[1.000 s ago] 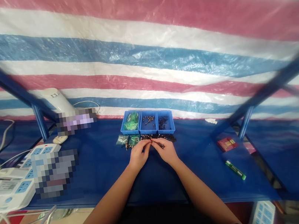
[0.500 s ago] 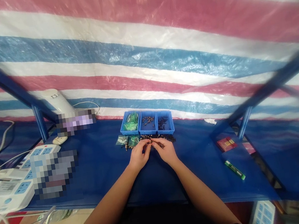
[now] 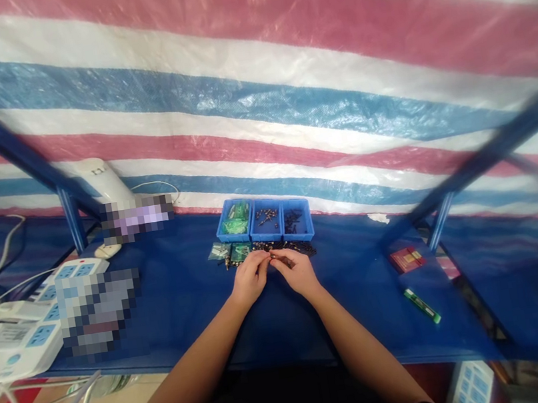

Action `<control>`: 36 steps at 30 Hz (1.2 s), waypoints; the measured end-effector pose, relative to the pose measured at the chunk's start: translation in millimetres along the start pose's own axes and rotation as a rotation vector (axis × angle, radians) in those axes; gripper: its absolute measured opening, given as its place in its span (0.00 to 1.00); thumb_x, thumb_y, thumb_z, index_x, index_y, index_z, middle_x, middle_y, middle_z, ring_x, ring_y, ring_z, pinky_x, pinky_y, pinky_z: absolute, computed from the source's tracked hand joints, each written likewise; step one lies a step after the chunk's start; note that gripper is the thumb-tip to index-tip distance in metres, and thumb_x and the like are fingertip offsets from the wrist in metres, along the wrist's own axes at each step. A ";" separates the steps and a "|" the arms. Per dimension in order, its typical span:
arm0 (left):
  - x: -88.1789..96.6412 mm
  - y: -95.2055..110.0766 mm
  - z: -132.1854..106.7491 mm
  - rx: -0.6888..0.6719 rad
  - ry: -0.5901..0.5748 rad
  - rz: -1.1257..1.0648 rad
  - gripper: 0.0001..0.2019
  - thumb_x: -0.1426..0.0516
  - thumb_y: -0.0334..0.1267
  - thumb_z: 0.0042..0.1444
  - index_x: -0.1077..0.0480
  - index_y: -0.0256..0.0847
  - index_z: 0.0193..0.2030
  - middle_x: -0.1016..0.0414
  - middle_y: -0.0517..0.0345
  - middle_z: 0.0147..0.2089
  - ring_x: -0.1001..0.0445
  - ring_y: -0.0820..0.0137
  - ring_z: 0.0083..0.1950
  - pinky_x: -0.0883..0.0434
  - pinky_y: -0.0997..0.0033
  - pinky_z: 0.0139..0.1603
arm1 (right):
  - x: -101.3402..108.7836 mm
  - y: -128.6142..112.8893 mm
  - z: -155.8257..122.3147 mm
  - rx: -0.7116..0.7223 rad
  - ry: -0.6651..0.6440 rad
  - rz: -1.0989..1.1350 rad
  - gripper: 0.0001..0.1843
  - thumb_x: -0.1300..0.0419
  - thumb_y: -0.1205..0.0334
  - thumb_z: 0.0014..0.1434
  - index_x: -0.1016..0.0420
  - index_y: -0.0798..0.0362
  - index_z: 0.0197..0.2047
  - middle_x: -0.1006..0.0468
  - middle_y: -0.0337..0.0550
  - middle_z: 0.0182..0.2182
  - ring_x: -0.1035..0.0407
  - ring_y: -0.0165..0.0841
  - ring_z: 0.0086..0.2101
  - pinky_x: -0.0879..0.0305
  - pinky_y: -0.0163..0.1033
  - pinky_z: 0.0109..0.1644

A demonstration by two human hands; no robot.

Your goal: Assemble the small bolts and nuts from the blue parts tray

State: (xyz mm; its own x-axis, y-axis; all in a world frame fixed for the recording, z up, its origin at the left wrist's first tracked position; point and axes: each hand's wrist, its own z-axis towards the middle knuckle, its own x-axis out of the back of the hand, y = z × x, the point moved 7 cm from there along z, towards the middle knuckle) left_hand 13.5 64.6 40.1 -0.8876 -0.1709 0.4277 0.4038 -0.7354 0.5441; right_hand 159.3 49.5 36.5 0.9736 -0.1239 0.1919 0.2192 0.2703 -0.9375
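Note:
My left hand (image 3: pixel 251 278) and my right hand (image 3: pixel 295 270) meet fingertip to fingertip over the blue table. Both are closed in a pinch, and whatever sits between the fingertips is too small to make out. Just beyond them lie dark small parts (image 3: pixel 301 248) in a row, partly hidden by my hands. Small green-and-clear bags (image 3: pixel 218 251) lie to the left of these. Behind stand three blue bins: the left bin (image 3: pixel 234 238) with green bags, the middle bin (image 3: pixel 267 236) with small metallic pieces, the right bin (image 3: pixel 299 235) with dark screw-like pieces.
On the left are a white power strip (image 3: pixel 41 336) with cables and a white cylindrical object (image 3: pixel 105 183). A red box (image 3: pixel 408 259) and a green tube-like packet (image 3: pixel 421 306) lie on the right. Blue frame bars (image 3: pixel 488 145) and a striped sheet (image 3: pixel 253 96) rise behind the table (image 3: pixel 358 296).
My fingertips shift very slightly against each other, with the hands staying in the same place. Nothing else visibly moves.

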 end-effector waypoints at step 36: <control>-1.9 4.2 0.8 0.029 -0.010 -0.043 0.09 0.44 0.32 0.59 0.30 0.42 0.47 0.22 0.52 0.43 0.21 0.69 0.43 0.22 0.71 0.41 | 2.9 5.3 0.3 -0.116 0.064 0.120 0.14 0.38 0.54 0.57 0.19 0.50 0.44 0.18 0.45 0.36 0.23 0.37 0.34 0.24 0.43 0.40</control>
State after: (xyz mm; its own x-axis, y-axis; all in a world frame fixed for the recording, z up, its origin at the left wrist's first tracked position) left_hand 17.1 62.4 42.1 -0.9023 -0.1325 0.4103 0.3713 -0.7226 0.5831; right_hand 163.4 50.8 32.2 0.9854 -0.1587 0.0609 0.0889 0.1758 -0.9804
